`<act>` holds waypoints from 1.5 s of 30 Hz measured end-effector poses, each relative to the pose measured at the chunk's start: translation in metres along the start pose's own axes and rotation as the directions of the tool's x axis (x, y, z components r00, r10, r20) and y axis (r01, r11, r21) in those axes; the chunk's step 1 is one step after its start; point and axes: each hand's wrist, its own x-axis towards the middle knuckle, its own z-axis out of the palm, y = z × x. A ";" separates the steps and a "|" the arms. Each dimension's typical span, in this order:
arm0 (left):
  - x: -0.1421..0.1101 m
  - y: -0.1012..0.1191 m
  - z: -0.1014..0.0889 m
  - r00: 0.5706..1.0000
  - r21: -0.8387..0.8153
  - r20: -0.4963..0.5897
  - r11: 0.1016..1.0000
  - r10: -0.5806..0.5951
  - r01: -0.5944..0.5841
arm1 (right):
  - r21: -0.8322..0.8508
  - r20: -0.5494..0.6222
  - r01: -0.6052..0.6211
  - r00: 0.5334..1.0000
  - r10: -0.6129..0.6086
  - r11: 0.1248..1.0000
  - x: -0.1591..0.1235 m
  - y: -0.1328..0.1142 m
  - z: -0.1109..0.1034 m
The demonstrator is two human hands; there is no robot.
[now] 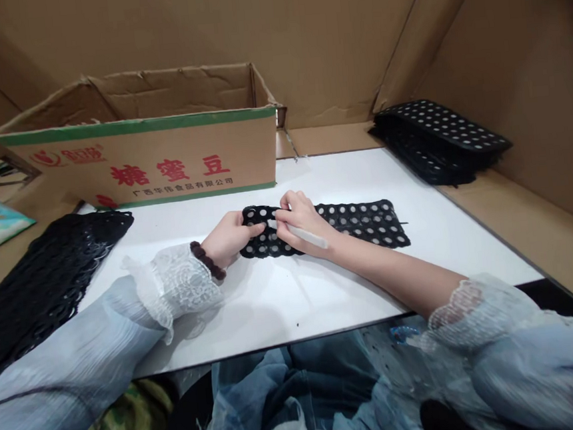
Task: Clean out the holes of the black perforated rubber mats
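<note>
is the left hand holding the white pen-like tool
No, the white pen-like tool is in the right hand, while the left hand holds the left end of the black dotted strip.

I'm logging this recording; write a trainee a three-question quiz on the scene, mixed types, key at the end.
1. Short answer: which hand grips the slim white pen-shaped tool?

2. True or false: in the picture, the open brown cardboard box with green edges stands right of the black pile with pale round spots.

3. Fill in: the bare left hand touches the ____ end, as pictured, of the black rectangular strip with rows of pale spots.

Key: 1. The right hand. 2. False. 3. Left.
</note>
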 end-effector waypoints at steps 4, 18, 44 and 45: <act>0.001 -0.004 -0.001 0.999 0.034 0.046 0.999 0.026 -0.028 | -0.011 0.001 -0.056 0.998 0.056 0.998 0.003 0.004 0.006; 0.003 0.000 -0.014 0.964 0.073 0.226 0.985 0.139 -0.159 | 0.245 -0.061 -0.048 0.996 0.064 0.968 0.000 0.007 -0.006; 0.006 0.009 -0.022 0.920 0.389 0.379 0.885 0.099 -0.256 | 0.269 -0.098 -0.041 0.993 0.069 0.962 -0.001 0.009 0.002; 0.006 0.009 -0.021 0.924 0.383 0.370 0.891 0.093 -0.243 | 0.264 -0.084 -0.051 0.994 0.075 0.963 -0.001 0.010 0.002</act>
